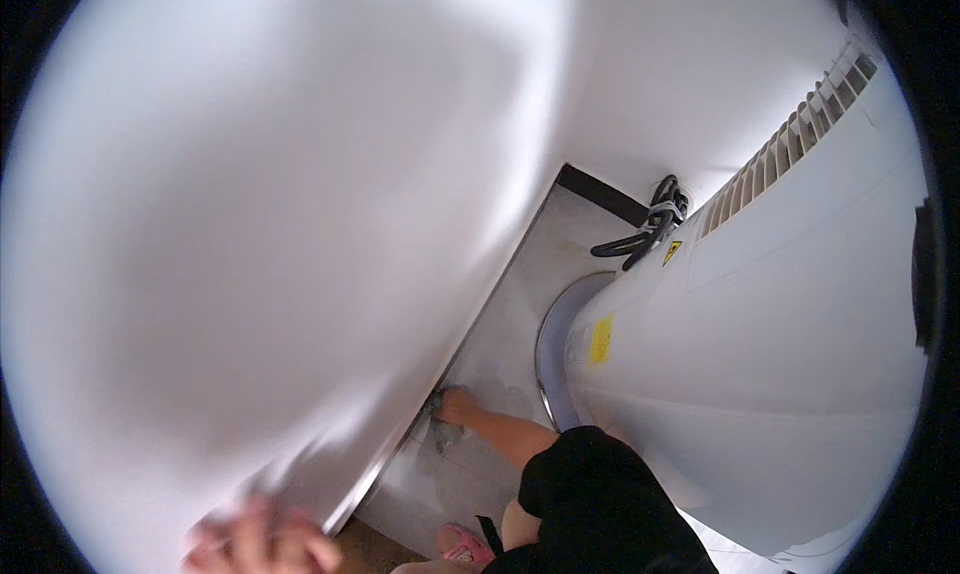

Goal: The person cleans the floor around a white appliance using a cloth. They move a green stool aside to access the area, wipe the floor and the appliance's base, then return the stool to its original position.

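My right arm, in a black sleeve, reaches down to the grey floor [500, 324]. At the foot of the white wall, my right hand [458, 408] is closed on a greyish-green cloth [448, 434], small and crumpled in view. The cloth lies against the floor along the wall's lower edge. Low on the left, my left hand [262, 542] is at the white wall [250, 224], its fingers apart and somewhat blurred. Nothing shows in it.
A tall white floor-standing air conditioner [760, 344] with a side grille [790, 144] stands on a round base [560, 349] close to my right arm. Bundled black cables [665, 214] hang behind it by a dark skirting strip [603, 196]. A pink shoe [463, 542] shows below.
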`<state>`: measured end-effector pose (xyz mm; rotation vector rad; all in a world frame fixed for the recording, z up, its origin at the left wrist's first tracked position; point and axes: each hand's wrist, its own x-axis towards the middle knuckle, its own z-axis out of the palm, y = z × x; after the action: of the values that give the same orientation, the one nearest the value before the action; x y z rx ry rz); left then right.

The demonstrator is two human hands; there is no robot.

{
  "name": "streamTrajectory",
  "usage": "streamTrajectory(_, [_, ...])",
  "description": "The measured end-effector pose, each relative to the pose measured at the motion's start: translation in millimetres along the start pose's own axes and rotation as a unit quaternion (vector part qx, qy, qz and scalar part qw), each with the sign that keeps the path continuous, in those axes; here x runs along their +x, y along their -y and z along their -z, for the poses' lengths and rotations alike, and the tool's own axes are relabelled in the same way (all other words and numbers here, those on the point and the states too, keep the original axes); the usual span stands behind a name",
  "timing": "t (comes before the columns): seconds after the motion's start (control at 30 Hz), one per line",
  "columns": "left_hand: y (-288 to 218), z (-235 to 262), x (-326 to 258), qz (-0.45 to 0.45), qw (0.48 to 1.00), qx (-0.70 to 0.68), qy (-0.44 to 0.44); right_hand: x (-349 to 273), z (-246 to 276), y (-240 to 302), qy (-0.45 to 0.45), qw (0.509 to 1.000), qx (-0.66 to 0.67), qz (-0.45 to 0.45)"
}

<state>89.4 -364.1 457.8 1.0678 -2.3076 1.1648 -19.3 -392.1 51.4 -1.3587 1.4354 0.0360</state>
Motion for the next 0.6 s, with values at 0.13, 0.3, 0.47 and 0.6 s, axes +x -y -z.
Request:
streamTrajectory(0.13, [-112,-55,-54,0.214,0.649,-0.688,0.243,41,-42,-133,-0.111,0.943,0.302,-0.090])
streamTrajectory(0.3, [-146,-100,-170,0.493,0.376,-0.701,0.353,-39,11,-21,-0.048,0.840,0.530,-0.104])
streamTrajectory(0.47, [-158,-111,-177,0.462,0.483,-0.658,0.347,-67,10,17,-0.075,0.873,0.473,-0.091])
streamTrajectory(0.6, [-157,-136,-206,0.491,0.468,-0.639,0.363,-103,26,41,0.003,0.843,0.537,-0.028])
